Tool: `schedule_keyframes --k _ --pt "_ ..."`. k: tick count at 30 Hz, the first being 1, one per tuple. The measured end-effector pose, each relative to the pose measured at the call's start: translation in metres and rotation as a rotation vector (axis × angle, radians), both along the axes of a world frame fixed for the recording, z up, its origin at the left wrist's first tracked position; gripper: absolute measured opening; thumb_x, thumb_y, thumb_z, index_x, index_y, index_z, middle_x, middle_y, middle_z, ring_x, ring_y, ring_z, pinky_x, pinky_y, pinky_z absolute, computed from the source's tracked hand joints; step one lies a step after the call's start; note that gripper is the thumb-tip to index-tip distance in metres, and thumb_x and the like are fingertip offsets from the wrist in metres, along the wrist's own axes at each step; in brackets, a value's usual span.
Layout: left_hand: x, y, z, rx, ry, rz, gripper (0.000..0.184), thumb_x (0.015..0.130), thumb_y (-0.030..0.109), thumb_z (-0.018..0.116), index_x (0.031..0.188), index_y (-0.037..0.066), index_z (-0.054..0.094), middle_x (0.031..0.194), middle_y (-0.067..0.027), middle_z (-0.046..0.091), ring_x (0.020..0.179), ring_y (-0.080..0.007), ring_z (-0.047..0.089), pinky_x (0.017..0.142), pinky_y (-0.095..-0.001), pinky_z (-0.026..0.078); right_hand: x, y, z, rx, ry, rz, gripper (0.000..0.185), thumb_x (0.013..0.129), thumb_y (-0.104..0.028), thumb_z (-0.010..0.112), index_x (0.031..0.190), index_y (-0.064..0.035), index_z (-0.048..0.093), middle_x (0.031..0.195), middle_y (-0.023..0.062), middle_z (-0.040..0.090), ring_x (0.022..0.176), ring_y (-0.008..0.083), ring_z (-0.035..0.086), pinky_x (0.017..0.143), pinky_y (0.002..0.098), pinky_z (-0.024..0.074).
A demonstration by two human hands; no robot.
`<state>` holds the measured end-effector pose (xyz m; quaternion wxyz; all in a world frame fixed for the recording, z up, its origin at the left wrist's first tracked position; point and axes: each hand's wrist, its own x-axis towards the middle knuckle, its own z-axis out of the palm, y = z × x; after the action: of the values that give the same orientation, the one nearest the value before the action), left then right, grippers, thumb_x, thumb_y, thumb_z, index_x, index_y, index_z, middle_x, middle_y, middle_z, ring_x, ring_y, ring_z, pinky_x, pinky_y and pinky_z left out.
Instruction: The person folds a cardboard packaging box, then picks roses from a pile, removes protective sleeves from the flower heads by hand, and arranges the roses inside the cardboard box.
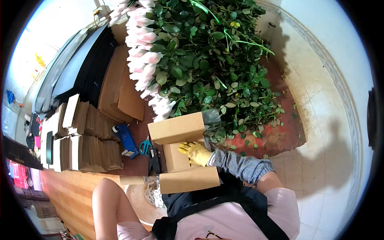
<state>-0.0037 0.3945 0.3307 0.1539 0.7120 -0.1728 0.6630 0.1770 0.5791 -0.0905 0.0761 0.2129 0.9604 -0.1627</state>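
Observation:
My right hand (195, 153), in a yellow glove with a checked sleeve above it, lies inside an open cardboard box (176, 157), palm down. Its fingers are spread a little, and no object shows in them. One ribbed flap (176, 127) of the box stands beyond the hand, another (190, 180) on the near side. Clear plastic (211, 117) shows at the box's right corner. My left arm is bent at the lower left, and its hand is outside the picture.
Leafy stems (212, 64) with white-pink mesh sleeves (142, 52) are heaped on the red table (286, 120) beyond the box. To the left are teal scissors (145, 147), a blue object (127, 140) and stacked cardboard (96, 154). A round container (134, 202) holds white pieces below.

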Motion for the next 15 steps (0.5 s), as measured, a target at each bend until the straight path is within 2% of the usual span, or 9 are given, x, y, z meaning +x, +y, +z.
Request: schedule_keyframes --k 1,2,5,7,8,12,13,15 --pt "-0.008 -0.009 -0.011 -0.004 0.000 -0.006 0.034 0.095 0.012 0.064 0.129 0.010 0.061 0.134 -0.0063 0.058 0.115 -0.0198 0.057 0.084 -0.0346 0.052 0.001 -0.003 0.001 0.006 -0.026 0.003 0.088 0.085 -0.039 0.062 0.160 -0.0135 0.022 0.166 0.0124 0.020 0.152 0.0314 0.021 0.123 0.0477 0.0157" --pt "-0.019 -0.029 -0.023 0.098 -0.018 -0.235 0.033 0.096 0.014 0.064 0.128 0.007 0.060 0.133 -0.0087 0.058 0.114 -0.0210 0.058 0.087 -0.0365 0.052 0.001 -0.002 0.001 -0.015 -0.025 0.011 0.088 0.086 -0.040 0.061 0.160 -0.0137 0.022 0.167 0.0126 0.019 0.153 0.0312 0.020 0.124 0.0480 0.0146" --pt "-0.012 -0.020 -0.005 0.669 -0.270 -0.030 0.034 0.100 0.021 0.062 0.126 -0.001 0.060 0.136 -0.0156 0.057 0.120 -0.0272 0.057 0.099 -0.0433 0.051 0.001 0.000 -0.022 -0.059 0.068 0.001 0.087 0.086 -0.039 0.060 0.160 -0.0136 0.022 0.167 0.0131 0.018 0.153 0.0317 0.019 0.124 0.0484 0.0145" --pt "-0.004 -0.003 0.010 0.727 -0.294 0.369 0.037 0.100 0.023 0.062 0.129 0.000 0.060 0.139 -0.0176 0.057 0.128 -0.0337 0.054 0.106 -0.0466 0.047 0.006 -0.004 -0.021 -0.066 0.104 -0.004 0.085 0.087 -0.038 0.058 0.160 -0.0137 0.023 0.167 0.0129 0.019 0.153 0.0322 0.019 0.123 0.0484 0.0149" --pt "-0.008 -0.004 0.009 0.677 -0.204 0.421 0.041 0.099 0.024 0.062 0.132 -0.002 0.057 0.138 -0.0189 0.057 0.133 -0.0350 0.049 0.110 -0.0483 0.045 0.004 -0.004 -0.022 -0.058 0.100 -0.007 0.085 0.086 -0.039 0.058 0.160 -0.0139 0.023 0.167 0.0126 0.019 0.152 0.0323 0.020 0.123 0.0483 0.0151" --pt "-0.009 0.007 -0.008 0.418 -0.096 0.435 0.032 0.099 0.022 0.060 0.122 -0.001 0.059 0.126 -0.0158 0.058 0.120 -0.0315 0.051 0.100 -0.0449 0.046 0.005 -0.004 -0.027 -0.028 0.122 -0.013 0.088 0.083 -0.040 0.060 0.160 -0.0143 0.024 0.166 0.0121 0.021 0.151 0.0333 0.022 0.123 0.0484 0.0161" --pt "-0.009 0.009 -0.013 0.370 -0.080 0.434 0.030 0.099 0.022 0.060 0.119 -0.001 0.059 0.123 -0.0150 0.058 0.116 -0.0306 0.052 0.098 -0.0441 0.046 0.003 -0.003 -0.019 -0.016 0.171 -0.006 0.089 0.083 -0.040 0.061 0.159 -0.0138 0.025 0.165 0.0127 0.022 0.151 0.0336 0.023 0.123 0.0485 0.0165" --pt "-0.011 0.017 -0.025 0.284 -0.056 0.422 0.027 0.098 0.021 0.059 0.114 0.000 0.060 0.117 -0.0134 0.059 0.110 -0.0288 0.052 0.093 -0.0424 0.046 0.004 -0.001 -0.006 -0.001 0.102 -0.011 0.086 0.084 -0.041 0.060 0.158 -0.0122 0.026 0.164 0.0142 0.024 0.150 0.0337 0.024 0.122 0.0484 0.0169"
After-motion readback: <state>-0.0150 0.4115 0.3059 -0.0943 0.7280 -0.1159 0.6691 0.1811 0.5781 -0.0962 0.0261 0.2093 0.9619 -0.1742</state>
